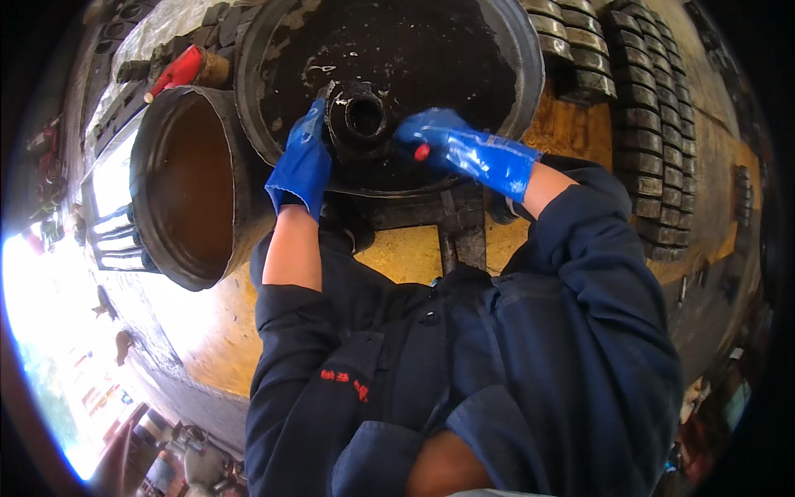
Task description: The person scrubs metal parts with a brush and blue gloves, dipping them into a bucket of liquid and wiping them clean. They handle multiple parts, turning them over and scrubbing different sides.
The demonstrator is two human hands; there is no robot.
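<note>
A dark, wet, hollow metal part (352, 146) with a round opening stands in a large round basin (527, 70) of dark liquid. My left hand (305, 153), in a blue glove, grips the part by its left side. Just right of the part is my right hand (455, 145), gloved in blue and smeared by motion. Its fingers are closed round a tool with a red handle end (422, 152). The tool's working end is hidden, so its kind does not show.
Left of the basin stands a drum (236, 157) with brownish contents. A red-handled brush (178, 73) lies beyond it. Stacked dark metal rings (650, 124) rise in rows at the right. A dark stand (464, 219) supports the basin over a yellowish floor (406, 253).
</note>
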